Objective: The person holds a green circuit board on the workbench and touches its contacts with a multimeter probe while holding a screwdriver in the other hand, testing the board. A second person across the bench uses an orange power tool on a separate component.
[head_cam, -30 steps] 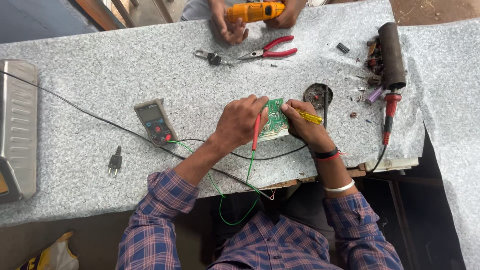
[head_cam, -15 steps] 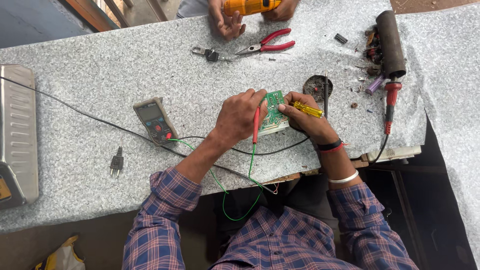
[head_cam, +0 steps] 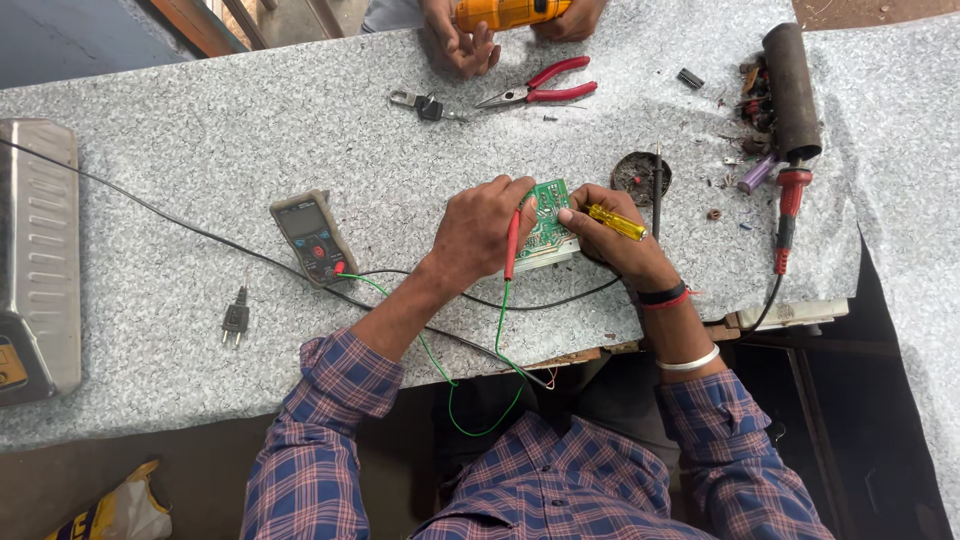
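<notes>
L hand [head_cam: 483,228] w/ red probe [head_cam: 513,243], R hand [head_cam: 612,240] w/ yellow probe [head_cam: 616,222] on green circuit board [head_cam: 547,212].

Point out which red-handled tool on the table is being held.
The thin red probe in the left hand, at the green circuit board. The red pliers and red-handled soldering iron lie untouched.

Blue-red plaid shirt, sleeves rolled to elbow — right wrist: black and red bands, silver bangle [head_cam: 688,360].
</notes>
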`<state>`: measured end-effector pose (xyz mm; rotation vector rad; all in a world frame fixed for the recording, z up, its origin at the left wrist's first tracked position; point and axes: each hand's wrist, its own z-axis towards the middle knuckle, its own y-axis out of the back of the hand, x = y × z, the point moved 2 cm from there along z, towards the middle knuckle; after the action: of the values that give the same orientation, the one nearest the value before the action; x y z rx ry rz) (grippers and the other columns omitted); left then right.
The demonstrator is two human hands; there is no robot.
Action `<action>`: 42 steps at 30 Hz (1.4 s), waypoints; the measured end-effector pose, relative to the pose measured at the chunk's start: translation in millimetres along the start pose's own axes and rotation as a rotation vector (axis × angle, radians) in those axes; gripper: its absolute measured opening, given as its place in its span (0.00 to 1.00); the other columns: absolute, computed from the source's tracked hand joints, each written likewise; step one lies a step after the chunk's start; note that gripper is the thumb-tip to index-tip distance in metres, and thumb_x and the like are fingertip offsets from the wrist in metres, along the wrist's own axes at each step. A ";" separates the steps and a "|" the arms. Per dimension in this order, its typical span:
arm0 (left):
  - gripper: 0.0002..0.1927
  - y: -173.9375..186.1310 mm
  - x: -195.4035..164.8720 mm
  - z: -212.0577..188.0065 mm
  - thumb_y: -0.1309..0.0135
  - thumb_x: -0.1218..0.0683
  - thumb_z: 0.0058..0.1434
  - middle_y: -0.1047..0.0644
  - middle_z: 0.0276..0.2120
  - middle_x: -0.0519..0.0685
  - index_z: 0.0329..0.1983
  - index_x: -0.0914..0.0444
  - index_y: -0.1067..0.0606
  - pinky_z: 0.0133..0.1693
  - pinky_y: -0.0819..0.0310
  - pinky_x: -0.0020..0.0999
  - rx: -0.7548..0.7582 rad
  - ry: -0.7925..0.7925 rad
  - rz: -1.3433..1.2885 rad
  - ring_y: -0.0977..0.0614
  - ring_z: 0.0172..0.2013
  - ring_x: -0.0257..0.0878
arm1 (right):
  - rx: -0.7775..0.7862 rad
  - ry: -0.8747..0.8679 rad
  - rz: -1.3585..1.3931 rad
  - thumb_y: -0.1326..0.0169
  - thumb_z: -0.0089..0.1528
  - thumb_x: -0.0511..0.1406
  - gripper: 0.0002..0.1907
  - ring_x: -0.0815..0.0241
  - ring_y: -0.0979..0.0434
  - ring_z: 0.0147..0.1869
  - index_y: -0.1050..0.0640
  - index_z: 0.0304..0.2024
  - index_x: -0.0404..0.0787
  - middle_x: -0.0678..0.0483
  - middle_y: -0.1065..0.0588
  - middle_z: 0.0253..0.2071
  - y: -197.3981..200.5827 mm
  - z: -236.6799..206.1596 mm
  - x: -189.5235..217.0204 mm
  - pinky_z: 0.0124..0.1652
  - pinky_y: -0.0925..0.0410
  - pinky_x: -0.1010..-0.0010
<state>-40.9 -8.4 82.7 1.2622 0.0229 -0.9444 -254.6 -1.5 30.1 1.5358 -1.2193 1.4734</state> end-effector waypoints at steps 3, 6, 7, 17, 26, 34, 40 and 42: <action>0.14 0.2 -0.8 -1.1 0.49 0.52 0.69 0.22 0.30 0.55 0.49 0.66 0.24 0.34 0.24 0.44 -0.002 -0.011 0.000 0.17 0.30 0.50 | 0.000 -0.010 0.033 0.44 0.68 0.35 0.08 0.78 0.46 0.18 0.28 0.36 0.39 0.68 0.39 0.18 -0.6 -1.5 2.1 0.18 0.53 0.80; 0.14 -0.7 -1.0 0.9 0.50 0.52 0.69 0.23 0.29 0.54 0.49 0.67 0.24 0.33 0.24 0.43 0.025 0.003 -0.006 0.18 0.29 0.48 | -0.003 -0.047 0.066 0.44 0.66 0.34 0.07 0.77 0.45 0.16 0.27 0.35 0.40 0.67 0.38 0.17 -0.3 -0.9 3.7 0.17 0.53 0.79; 0.14 -1.0 -1.1 0.5 0.50 0.52 0.70 0.23 0.28 0.53 0.49 0.67 0.24 0.33 0.23 0.43 0.042 0.016 -0.009 0.18 0.28 0.47 | -0.002 -0.054 0.071 0.43 0.66 0.34 0.07 0.77 0.45 0.16 0.27 0.35 0.40 0.66 0.38 0.17 -0.3 -0.8 3.7 0.17 0.53 0.79; 0.14 -0.3 -3.6 -0.3 0.48 0.52 0.68 0.23 0.30 0.54 0.49 0.67 0.23 0.33 0.23 0.42 -0.014 -0.032 -0.004 0.18 0.29 0.48 | -0.002 -0.082 0.097 0.44 0.66 0.34 0.07 0.76 0.45 0.16 0.27 0.34 0.40 0.66 0.37 0.18 3.8 -0.5 1.7 0.18 0.52 0.79; 0.14 2.3 -1.2 1.9 0.49 0.52 0.69 0.22 0.31 0.55 0.49 0.66 0.23 0.34 0.23 0.45 -0.021 -0.005 -0.040 0.17 0.31 0.51 | -0.008 -0.040 0.003 0.48 0.70 0.37 0.13 0.78 0.46 0.17 0.27 0.30 0.41 0.68 0.40 0.18 -1.9 0.2 2.1 0.18 0.53 0.79; 0.14 -4.1 5.4 -0.5 0.52 0.50 0.70 0.18 0.38 0.53 0.47 0.63 0.22 0.36 0.21 0.43 -0.060 0.074 -0.155 0.16 0.35 0.50 | 0.056 -0.023 0.041 0.49 0.71 0.39 0.13 0.78 0.47 0.20 0.28 0.31 0.43 0.68 0.40 0.19 -3.2 -6.5 11.1 0.20 0.53 0.79; 0.15 -5.2 5.9 1.8 0.54 0.50 0.71 0.18 0.38 0.54 0.47 0.62 0.21 0.37 0.21 0.43 -0.016 0.081 -0.145 0.15 0.35 0.51 | 0.031 0.002 0.002 0.49 0.71 0.38 0.13 0.79 0.47 0.20 0.28 0.31 0.42 0.69 0.41 0.19 -4.3 -6.5 12.1 0.20 0.53 0.79; 0.15 -4.2 5.2 2.1 0.54 0.50 0.71 0.18 0.38 0.54 0.47 0.62 0.21 0.36 0.22 0.44 -0.006 0.092 -0.135 0.16 0.35 0.52 | 0.021 0.009 -0.004 0.49 0.71 0.38 0.13 0.79 0.47 0.20 0.28 0.31 0.42 0.69 0.41 0.19 -4.0 -5.8 10.7 0.20 0.53 0.79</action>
<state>-41.2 -13.1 77.6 1.3109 0.1851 -1.0003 -253.7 3.4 42.0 1.5432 -1.1988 1.4930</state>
